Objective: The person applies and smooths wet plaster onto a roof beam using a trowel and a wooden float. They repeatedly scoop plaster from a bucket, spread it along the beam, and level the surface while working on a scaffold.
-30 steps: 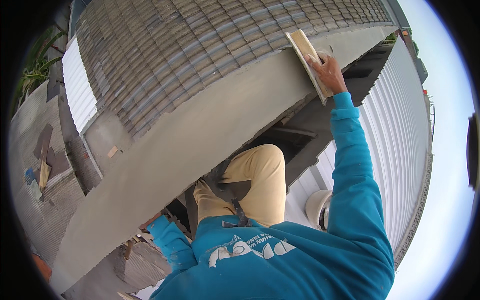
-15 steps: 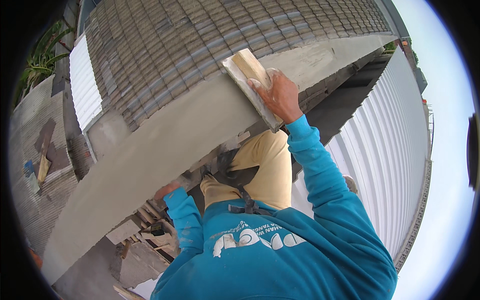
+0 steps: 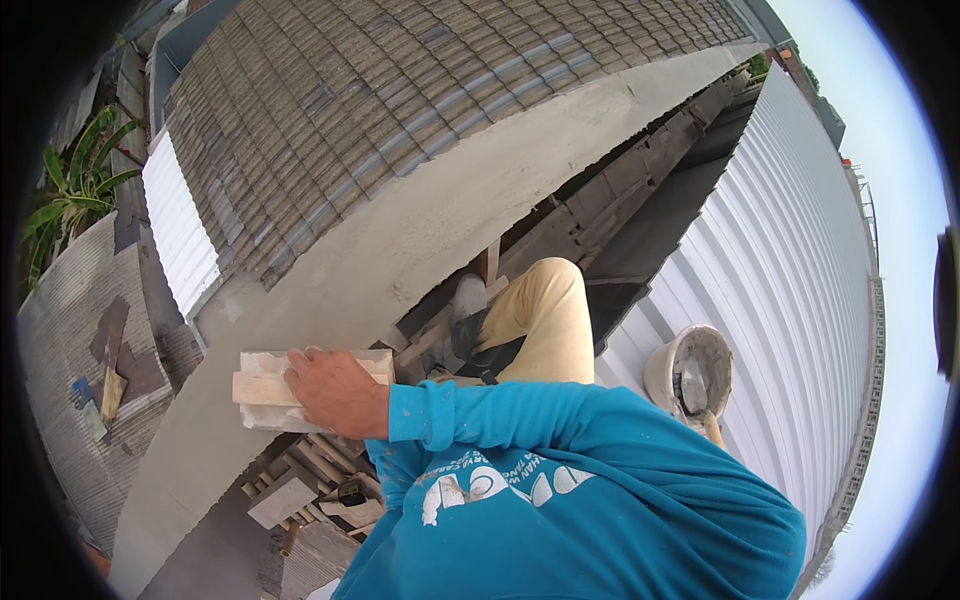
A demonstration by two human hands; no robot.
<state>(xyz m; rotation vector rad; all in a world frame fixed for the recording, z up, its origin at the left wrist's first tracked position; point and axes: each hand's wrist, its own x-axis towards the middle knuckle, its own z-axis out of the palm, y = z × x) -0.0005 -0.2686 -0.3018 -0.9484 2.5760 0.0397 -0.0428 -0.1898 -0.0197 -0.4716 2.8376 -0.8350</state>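
Observation:
My right hand [image 3: 335, 393] is closed around the wooden handle of a plastering float [image 3: 258, 390]. The float lies flat against a smooth grey cement band [image 3: 480, 215], towards its left part, and overhangs the band's near edge a little. My right arm reaches across my chest to the left. Below it a bit of my left sleeve [image 3: 388, 470] shows; the left hand itself is hidden. A cement-smeared bucket [image 3: 658, 375] stands to my right, with a wooden-handled tool [image 3: 713, 430] leaning in it.
Roof tiles [image 3: 350, 110] border the band's far side. White corrugated sheeting [image 3: 790, 270] slopes off to the right. A dark gap with wooden beams [image 3: 640, 175] runs beside my bent knee [image 3: 555, 310]. Lower left, timber pieces [image 3: 325, 460] lie beneath the band's edge.
My right hand has carried the float from the band's upper middle down to the left, turning it sideways. My left hand has gone out of sight. The bucket has come into view.

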